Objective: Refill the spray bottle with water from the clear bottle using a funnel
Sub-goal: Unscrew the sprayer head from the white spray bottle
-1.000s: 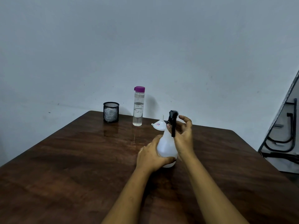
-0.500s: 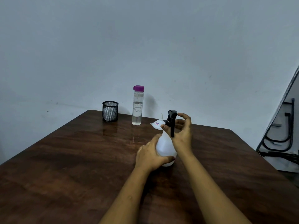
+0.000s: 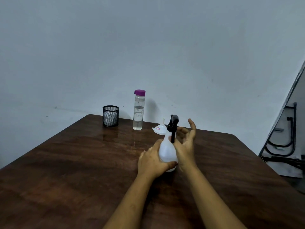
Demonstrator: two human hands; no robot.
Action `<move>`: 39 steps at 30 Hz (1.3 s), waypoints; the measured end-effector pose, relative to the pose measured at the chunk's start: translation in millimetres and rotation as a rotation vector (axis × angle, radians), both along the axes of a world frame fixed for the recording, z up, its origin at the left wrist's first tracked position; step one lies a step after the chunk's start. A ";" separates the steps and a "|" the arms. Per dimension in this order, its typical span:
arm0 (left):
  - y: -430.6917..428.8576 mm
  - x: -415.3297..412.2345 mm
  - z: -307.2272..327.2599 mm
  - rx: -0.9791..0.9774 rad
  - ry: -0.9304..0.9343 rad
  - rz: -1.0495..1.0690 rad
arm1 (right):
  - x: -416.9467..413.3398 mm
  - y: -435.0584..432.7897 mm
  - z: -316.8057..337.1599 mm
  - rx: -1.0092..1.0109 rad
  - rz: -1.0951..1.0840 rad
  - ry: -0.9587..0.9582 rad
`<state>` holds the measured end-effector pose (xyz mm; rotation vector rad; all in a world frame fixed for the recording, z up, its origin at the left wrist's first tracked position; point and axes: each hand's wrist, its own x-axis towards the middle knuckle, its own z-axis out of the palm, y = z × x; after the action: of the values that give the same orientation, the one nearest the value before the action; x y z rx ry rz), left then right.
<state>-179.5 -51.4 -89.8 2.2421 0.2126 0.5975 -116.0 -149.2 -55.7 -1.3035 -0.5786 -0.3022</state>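
A person's left hand [image 3: 152, 162] wraps its grip around the white pear-shaped plastic spray bottle [image 3: 167, 152] standing on the dark wooden worktop [image 3: 74, 171]; the right hand [image 3: 185, 142], fingers spread, sits just beside its black trigger head [image 3: 173, 124]. Behind the spray bottle stand a white plastic funnel [image 3: 160, 128] and purple-capped clear bottle [image 3: 139, 110].

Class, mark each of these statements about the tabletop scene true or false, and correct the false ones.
1. The left hand grips the spray bottle. True.
2. The clear bottle has its purple cap off. False: the cap is on.
3. The funnel sits in the spray bottle's neck. False: it rests on the table, spout up.
4. The right hand is open beside the black spray head. True.
5. The mesh cup stands left of the clear bottle. True.
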 end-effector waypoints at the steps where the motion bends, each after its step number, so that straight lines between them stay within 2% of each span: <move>1: -0.6 0.1 -0.2 0.001 0.002 0.003 | -1.7 1.6 0.6 -0.068 -0.032 -0.034; 4: -0.3 0.2 -0.3 0.012 0.031 0.015 | -5.5 8.8 5.5 -0.140 -0.120 -0.082; 8: -0.9 -0.1 -0.2 0.016 0.010 0.001 | -3.1 15.0 10.2 -0.089 -0.180 -0.063; 11: -0.3 1.1 -0.6 0.015 0.008 0.008 | 3.9 8.7 10.8 -0.051 -0.067 0.019; 14: 0.9 2.7 -0.6 0.012 0.017 0.015 | 8.5 4.8 10.4 0.095 0.099 0.192; 18: 0.1 2.8 0.3 0.012 0.013 0.019 | 5.4 5.1 22.1 0.175 0.162 0.275; 26: -1.3 2.1 2.8 0.019 0.062 0.025 | -0.7 -6.8 88.8 -0.078 0.155 0.061; 33: -6.8 4.0 11.4 0.038 0.147 0.062 | -13.3 -17.7 165.3 0.002 0.163 -0.057; 39: -12.3 4.8 22.7 0.075 0.220 0.061 | -27.1 -26.3 200.4 0.087 0.186 -0.124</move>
<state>-174.7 -63.8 -67.1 2.3805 0.3761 0.3949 -143.1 -175.5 144.7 -1.1442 -0.7779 -0.2526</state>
